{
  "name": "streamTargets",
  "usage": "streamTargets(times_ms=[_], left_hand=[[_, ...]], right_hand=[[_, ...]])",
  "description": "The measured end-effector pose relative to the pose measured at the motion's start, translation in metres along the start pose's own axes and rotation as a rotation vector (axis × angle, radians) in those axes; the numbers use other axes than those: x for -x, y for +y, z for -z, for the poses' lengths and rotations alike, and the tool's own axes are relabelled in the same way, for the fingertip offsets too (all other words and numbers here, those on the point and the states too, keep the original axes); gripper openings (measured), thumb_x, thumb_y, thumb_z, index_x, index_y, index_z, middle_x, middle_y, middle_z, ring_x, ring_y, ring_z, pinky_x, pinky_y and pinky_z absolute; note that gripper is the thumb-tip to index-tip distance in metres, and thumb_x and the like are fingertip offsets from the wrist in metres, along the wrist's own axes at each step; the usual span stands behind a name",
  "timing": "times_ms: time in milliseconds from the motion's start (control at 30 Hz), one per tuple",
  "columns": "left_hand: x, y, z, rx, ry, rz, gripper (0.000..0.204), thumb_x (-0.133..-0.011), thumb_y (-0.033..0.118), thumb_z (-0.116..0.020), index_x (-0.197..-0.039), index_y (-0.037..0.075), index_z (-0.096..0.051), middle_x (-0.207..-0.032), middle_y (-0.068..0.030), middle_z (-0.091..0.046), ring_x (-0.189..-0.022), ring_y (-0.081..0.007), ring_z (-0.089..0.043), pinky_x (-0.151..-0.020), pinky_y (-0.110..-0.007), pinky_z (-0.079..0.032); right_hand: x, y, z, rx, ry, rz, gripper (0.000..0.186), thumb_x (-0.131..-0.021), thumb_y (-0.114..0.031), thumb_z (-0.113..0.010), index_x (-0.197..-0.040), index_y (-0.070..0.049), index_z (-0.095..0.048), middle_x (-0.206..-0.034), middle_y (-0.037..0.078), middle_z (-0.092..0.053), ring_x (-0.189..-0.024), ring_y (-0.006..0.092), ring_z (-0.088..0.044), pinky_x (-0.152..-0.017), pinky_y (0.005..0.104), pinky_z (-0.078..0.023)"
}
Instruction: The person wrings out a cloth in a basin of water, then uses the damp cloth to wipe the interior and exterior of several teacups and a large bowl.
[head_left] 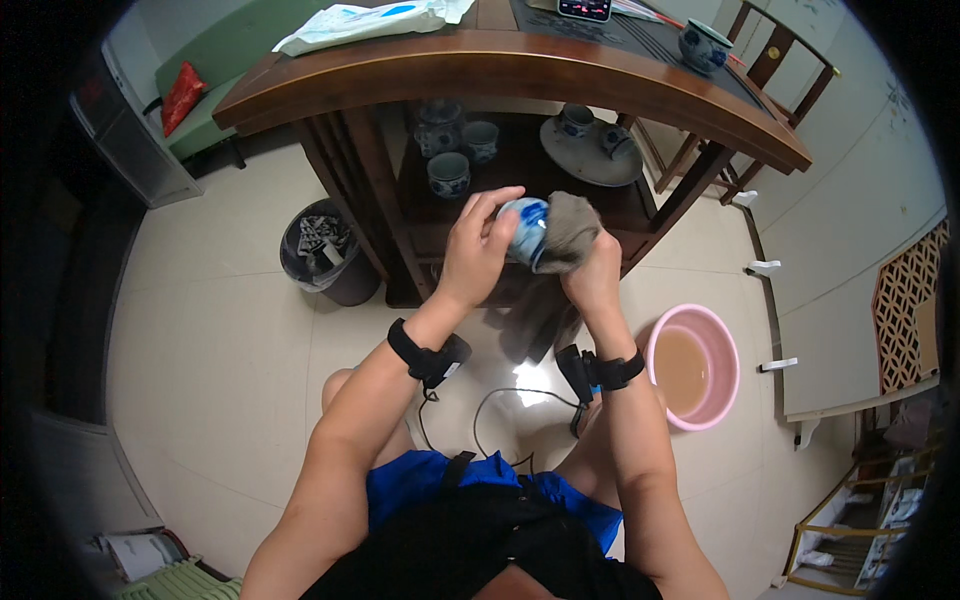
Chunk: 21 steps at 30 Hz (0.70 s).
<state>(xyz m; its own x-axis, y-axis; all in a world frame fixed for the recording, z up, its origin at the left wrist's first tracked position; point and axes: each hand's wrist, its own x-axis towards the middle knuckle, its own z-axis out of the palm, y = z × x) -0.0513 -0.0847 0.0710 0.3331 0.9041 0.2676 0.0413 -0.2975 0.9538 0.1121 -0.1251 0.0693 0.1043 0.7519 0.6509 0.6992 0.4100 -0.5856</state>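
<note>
My left hand (478, 250) grips a blue-and-white porcelain cup (523, 228) tilted on its side, fingers curled around its left end. My right hand (598, 272) holds a grey-brown cloth (568, 226) against the cup's other end, covering that part. Both are in front of a wooden cabinet's open shelf (500, 170), where a patterned cup (448, 175), another small cup (481, 141) and a larger pot (437, 130) stand. A round tray (560, 162) there carries two small pieces of pottery.
A pink basin (728, 370) of murky water sits right on the floor, a lined bin (350, 285) left. The tabletop edge (510, 65) overhangs the shelf, bearing a white package (370, 22) and blue-and-white pot (704, 48). A chair (775, 55) stands behind; cords lie between my legs.
</note>
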Motion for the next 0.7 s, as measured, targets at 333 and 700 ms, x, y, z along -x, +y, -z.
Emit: streamTargets(times_ms=[333,700], left_hand=[[-0.004,-0.013,-0.014,0.119,0.070,0.074,0.040,-0.092,0.039,-0.050,-0.108,0.002,-0.058,-0.099,-0.0083,-0.061,-0.091,-0.0144,-0.057,-0.083,-0.027,-0.043],[0.001,-0.003,-0.006,0.101,0.232,-0.259,0.038,-0.096,0.029,-0.035,-0.101,0.000,-0.058,-0.092,-0.0089,-0.062,-0.085,-0.0162,-0.057,-0.081,-0.027,-0.044]], right_hand=[[0.002,-0.004,-0.017,-0.116,0.010,-0.071,0.033,-0.067,0.002,-0.063,-0.098,-0.009,-0.056,-0.087,0.009,-0.058,-0.080,0.0280,-0.061,-0.069,0.0315,-0.049],[0.008,-0.012,-0.027,-0.466,-0.306,-0.294,0.044,-0.084,-0.006,-0.061,-0.126,0.001,-0.049,-0.119,0.009,-0.056,-0.109,0.0183,-0.052,-0.096,0.0296,-0.039]])
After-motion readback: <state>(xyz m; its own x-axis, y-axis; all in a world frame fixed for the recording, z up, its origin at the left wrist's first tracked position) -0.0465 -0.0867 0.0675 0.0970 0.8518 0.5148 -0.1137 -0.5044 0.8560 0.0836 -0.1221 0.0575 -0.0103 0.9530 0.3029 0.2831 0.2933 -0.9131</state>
